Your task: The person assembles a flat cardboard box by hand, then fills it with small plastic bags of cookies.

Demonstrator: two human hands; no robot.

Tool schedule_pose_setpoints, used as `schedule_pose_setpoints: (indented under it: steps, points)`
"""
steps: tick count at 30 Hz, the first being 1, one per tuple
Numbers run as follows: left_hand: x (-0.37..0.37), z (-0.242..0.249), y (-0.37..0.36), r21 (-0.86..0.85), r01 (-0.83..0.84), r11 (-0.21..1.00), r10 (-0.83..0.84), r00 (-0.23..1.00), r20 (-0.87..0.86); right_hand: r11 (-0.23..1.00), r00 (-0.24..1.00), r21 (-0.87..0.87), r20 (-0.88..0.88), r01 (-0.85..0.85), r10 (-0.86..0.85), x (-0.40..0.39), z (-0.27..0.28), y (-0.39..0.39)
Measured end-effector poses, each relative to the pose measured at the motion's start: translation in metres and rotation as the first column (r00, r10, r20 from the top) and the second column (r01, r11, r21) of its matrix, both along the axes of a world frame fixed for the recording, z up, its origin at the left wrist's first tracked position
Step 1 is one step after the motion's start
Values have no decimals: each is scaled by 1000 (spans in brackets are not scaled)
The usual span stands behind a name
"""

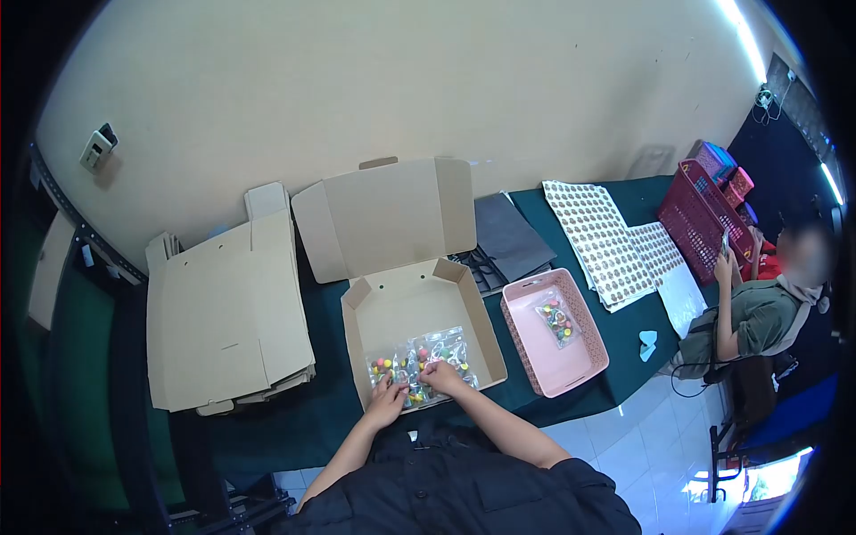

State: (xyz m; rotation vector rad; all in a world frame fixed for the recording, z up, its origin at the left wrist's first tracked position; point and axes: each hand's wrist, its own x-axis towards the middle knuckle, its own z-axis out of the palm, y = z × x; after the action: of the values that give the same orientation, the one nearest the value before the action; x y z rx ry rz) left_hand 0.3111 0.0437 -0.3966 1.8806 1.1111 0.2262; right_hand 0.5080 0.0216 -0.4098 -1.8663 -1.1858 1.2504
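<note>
An open cardboard box lies in front of me, its lid raised against the wall. In its near part are several clear plastic bags filled with small colourful round pieces. My left hand reaches over the front wall, fingers curled at the bag on the left. My right hand pinches a bag beside it, thumb and fingers close together. The small pieces themselves are too tiny to name.
Flattened cardboard boxes are stacked at left. On the right stand a pink basket with one filled bag, dark paper bags, sticker sheets and a maroon crate. A person holds a phone at far right.
</note>
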Motion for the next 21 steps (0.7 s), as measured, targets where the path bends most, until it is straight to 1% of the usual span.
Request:
schedule_pose_setpoints:
  steps: [1,2,4,8,10,13,14,15,16,17,18,19,20,21]
  points:
    - [0,1,-1,5,13,1000,-13,1000,-22,998,1000,-54,-10,16,-17,0,-5,0]
    - [1,1,-1,4,16,1000,-16,1000,-22,998,1000,-55,-10,19,-19,0,-11,2]
    - [0,2,-2,20,26,999,-26,999,-27,999,991,6,127,47,-48,-3,-17,5]
    - [-1,2,1,2,48,999,-48,998,-41,998,980,-24,191,64,-59,-5,-13,5]
    - [-1,-1,2,-41,41,998,-43,998,-51,993,922,29,370,117,-119,-6,-9,2]
    - [-1,-3,1,-30,41,999,-43,997,-57,994,911,24,398,108,-109,-4,-6,-1]
    - [-1,-3,1,-31,41,999,-42,998,-56,994,910,23,400,107,-107,-5,12,-5]
    - [-1,-4,1,-39,29,999,-31,999,-35,991,894,53,428,121,-132,-8,51,-10]
    - [-1,-4,2,-46,18,999,-18,1000,-15,988,877,83,454,134,-157,-6,75,-11]
    - [-3,-11,3,-47,16,999,-16,1000,-13,988,877,82,456,131,-154,2,78,-9]
    - [-4,-18,4,-135,-35,990,49,994,98,949,864,232,409,214,-295,12,82,-10]
    - [-5,-23,5,-228,-77,971,124,971,202,881,840,372,341,292,-423,25,85,-10]
    - [-6,-18,4,-230,-84,970,132,970,202,805,774,523,373,280,-511,44,88,-8]
    - [-7,-4,4,-164,-93,982,127,970,208,711,704,659,384,245,-598,67,88,-6]
